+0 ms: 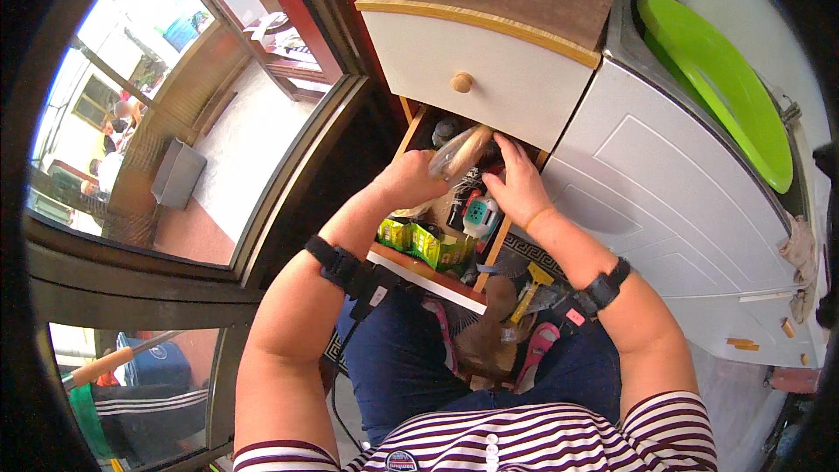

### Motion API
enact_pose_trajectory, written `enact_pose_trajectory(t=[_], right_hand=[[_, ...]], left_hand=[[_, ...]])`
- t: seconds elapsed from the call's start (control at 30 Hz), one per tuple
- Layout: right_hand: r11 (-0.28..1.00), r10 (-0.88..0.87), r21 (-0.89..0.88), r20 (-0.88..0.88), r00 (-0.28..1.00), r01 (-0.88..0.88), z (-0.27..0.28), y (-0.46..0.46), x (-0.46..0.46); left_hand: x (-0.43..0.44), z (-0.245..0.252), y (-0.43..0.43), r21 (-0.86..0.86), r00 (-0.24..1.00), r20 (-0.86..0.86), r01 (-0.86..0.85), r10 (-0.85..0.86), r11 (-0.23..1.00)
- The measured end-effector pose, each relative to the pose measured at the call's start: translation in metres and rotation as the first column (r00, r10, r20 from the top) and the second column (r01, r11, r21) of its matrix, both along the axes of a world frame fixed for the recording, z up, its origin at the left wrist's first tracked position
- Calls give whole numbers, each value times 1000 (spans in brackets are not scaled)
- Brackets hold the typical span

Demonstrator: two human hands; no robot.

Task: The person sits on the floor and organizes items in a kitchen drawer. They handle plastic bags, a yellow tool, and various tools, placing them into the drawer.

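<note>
A pulled-out drawer [429, 278] full of small goods lies before me. My left hand [414, 178] grips a clear plastic bag with a long beige item [467, 152] inside, held slanted over the drawer's back part. Just right of it, my right hand [521, 187] reaches over the drawer's right side with thumb and fingers apart. Its fingertips are close to the bag's far end; whether they touch is unclear. Below the hands lie a white and teal plastic device [482, 215], green-yellow packets [419, 244] and a black package with white writing [459, 203]. A dark round object [446, 131] sits at the back.
Above is a closed white drawer with a wooden knob [461, 82]. A white cabinet door [609, 177] stands right, below a sink with a green basin [721, 92]. A yellow-handled tool [531, 292] lies on the floor by my feet. Glass door panels [262, 223] are left; people are outside.
</note>
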State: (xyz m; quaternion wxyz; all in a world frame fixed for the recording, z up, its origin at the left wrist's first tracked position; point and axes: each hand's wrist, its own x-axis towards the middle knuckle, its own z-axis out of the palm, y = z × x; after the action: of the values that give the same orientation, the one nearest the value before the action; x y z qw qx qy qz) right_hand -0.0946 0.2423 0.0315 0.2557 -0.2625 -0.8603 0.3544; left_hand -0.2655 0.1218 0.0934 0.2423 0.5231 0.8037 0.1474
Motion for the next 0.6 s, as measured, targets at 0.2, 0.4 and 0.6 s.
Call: enact_pose_trajectory(t=[0.2, 0.4, 0.6], right_hand=[[876, 145, 463, 12, 989, -134, 33, -25, 19], [898, 305, 329, 15, 952, -293, 42, -30, 7], [795, 213, -578, -21, 977, -186, 40, -35, 7]], left_hand=[[9, 56, -12, -220, 940, -212, 220, -267, 950], [16, 82, -17, -260, 859, -365, 276, -359, 925], [2, 70, -34, 343, 867, -498, 180, 16, 922]])
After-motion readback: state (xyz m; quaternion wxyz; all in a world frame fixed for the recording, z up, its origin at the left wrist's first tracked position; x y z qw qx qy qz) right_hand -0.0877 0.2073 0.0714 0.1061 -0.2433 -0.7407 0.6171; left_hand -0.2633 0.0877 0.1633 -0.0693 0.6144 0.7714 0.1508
